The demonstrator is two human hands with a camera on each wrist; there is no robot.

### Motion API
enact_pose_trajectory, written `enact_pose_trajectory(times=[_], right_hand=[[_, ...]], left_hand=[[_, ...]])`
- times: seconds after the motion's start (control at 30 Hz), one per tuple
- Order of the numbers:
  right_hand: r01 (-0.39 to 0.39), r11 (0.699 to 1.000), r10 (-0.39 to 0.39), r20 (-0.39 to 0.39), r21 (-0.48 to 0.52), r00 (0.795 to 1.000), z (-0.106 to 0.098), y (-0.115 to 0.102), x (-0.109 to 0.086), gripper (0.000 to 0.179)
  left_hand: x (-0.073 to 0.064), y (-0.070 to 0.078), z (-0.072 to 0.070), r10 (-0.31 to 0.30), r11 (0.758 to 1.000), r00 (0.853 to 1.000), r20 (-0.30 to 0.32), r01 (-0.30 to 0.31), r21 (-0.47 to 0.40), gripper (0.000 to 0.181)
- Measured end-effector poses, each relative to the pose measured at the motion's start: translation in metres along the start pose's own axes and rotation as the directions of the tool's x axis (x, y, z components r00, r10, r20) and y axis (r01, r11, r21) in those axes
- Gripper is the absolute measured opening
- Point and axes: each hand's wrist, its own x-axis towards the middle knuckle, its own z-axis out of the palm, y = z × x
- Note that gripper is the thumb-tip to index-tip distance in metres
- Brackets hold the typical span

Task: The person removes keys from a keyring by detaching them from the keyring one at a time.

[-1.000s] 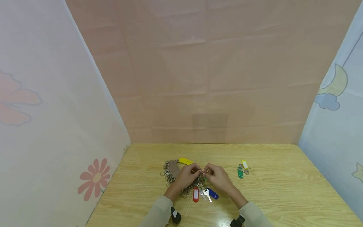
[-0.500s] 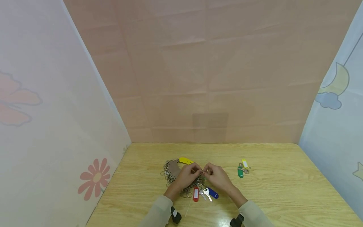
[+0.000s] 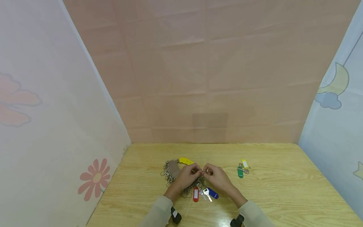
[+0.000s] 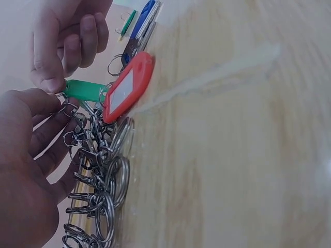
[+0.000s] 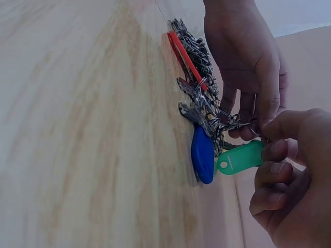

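Observation:
The left hand (image 3: 187, 175) and right hand (image 3: 217, 177) meet fingertip to fingertip over a cluster of metal clasps and rings (image 4: 106, 196). In the left wrist view, the left thumb and fingers pinch a small metal key ring (image 4: 63, 96). The right hand's thumb and forefinger pinch at the same spot, with a green key tag (image 5: 242, 157) at its fingers. How ring and tag join is hidden by the fingertips. Below the hands lie a red key tag (image 3: 196, 194), a blue key tag (image 3: 213, 193) and silver keys (image 3: 207, 194).
A yellow handle (image 3: 185, 161) and a brown flat piece (image 3: 173, 168) lie behind the left hand, edged with rings. A green tag (image 3: 240, 172) and a yellow tag (image 3: 245, 164) with keys lie to the right. A thin pale strip (image 3: 188, 207) lies in front, on the wooden table (image 3: 283, 183).
The green tag seen beneath the right fingers in the head view a second ago is hidden there now. Both hands otherwise stay almost still, still pinching at the same spot.

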Motion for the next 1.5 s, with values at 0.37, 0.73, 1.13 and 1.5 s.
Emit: enact_pose_trajectory(times=[0.37, 0.73, 1.13, 1.5], right_hand=[[0.006, 0.998, -0.007, 0.014, 0.067, 1.000, -0.0037, -0.0008, -0.0031, 0.008], [0.012, 0.999, -0.012, 0.010, 0.044, 1.000, -0.0018, 0.0028, -0.0023, 0.010], [-0.049, 0.998, 0.049, -0.015, 0.041, 0.999, -0.0011, 0.0002, -0.0022, 0.006], [-0.005, 0.999, 0.005, -0.021, 0.041, 1.000, -0.0008, 0.0015, -0.0020, 0.006]], left_hand=[[-0.0001, -0.0028, 0.0025, -0.030, 0.999, 0.999, -0.013, 0.031, 0.028, 0.012], [0.0016, -0.0034, 0.0029, -0.020, 1.000, 1.000, -0.011, 0.020, 0.024, 0.011], [0.0008, -0.0016, 0.0032, -0.027, 1.000, 1.000, -0.005, 0.027, 0.016, 0.011], [0.0002, -0.0023, 0.0026, -0.015, 1.000, 1.000, -0.003, 0.016, 0.016, 0.012]])
